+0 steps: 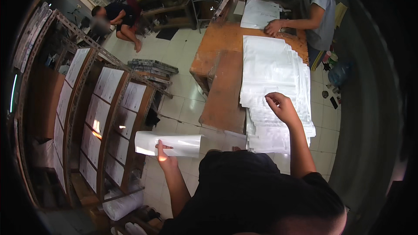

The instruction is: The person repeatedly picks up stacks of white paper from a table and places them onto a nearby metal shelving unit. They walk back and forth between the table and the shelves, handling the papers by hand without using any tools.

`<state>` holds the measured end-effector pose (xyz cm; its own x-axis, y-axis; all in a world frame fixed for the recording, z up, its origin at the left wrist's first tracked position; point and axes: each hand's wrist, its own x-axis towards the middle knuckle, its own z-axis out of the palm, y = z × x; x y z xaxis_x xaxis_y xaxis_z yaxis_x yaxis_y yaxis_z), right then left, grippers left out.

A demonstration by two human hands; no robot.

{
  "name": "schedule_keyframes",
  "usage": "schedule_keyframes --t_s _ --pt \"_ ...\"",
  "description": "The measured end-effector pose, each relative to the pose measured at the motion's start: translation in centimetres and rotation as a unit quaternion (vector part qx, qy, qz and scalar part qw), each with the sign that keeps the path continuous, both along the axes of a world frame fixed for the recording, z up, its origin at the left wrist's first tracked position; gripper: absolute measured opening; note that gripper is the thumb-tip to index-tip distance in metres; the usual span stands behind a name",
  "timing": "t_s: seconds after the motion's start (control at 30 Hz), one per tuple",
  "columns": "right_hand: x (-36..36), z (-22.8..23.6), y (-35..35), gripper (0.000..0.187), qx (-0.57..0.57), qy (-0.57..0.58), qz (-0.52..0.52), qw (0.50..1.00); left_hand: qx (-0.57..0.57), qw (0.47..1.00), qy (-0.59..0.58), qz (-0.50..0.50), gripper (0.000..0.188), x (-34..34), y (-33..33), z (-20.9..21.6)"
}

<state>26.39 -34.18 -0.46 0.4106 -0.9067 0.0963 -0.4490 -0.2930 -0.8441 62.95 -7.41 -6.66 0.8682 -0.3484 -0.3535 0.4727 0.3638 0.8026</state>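
A white sheet (187,144), bent along its length and thin like paper or plastic, is gripped in my left hand (164,156). The hand holds it out over the floor, between the rack and the table, with fingers lying across it. Over the near half of a tall pile of white sheets (272,67) is my right hand (281,105). Its fingers are half bent and a little apart, with nothing visible between them. The pile lies in uneven, overlapping layers on the wooden table (224,74).
At left stands a rack (93,54) with slanted shelves (114,102) carrying rows of white printed sheets (91,141). A co-worker (320,13) leans at the table's far end, a hand on another white sheet (260,14). Another person (122,19) crouches far left. Flat frames (152,69) are stacked on the floor.
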Motion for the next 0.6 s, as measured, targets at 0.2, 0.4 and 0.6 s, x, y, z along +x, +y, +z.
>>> schedule_keyframes --t_s 0.2,0.4,0.6 --pt "1.8 0.2 0.6 0.019 0.0 0.002 0.03 1.0 0.017 1.0 0.002 -0.007 0.021 0.3 1.8 -1.8" --pt "4.1 -1.7 0.0 0.019 -0.019 0.038 0.073 0.996 0.044 0.998 0.035 0.041 0.02 -0.7 1.9 0.7" --pt "6.9 -5.8 -2.5 0.03 -0.125 0.079 0.076 0.986 0.069 0.995 0.042 0.063 0.018 -0.2 5.1 -0.4"
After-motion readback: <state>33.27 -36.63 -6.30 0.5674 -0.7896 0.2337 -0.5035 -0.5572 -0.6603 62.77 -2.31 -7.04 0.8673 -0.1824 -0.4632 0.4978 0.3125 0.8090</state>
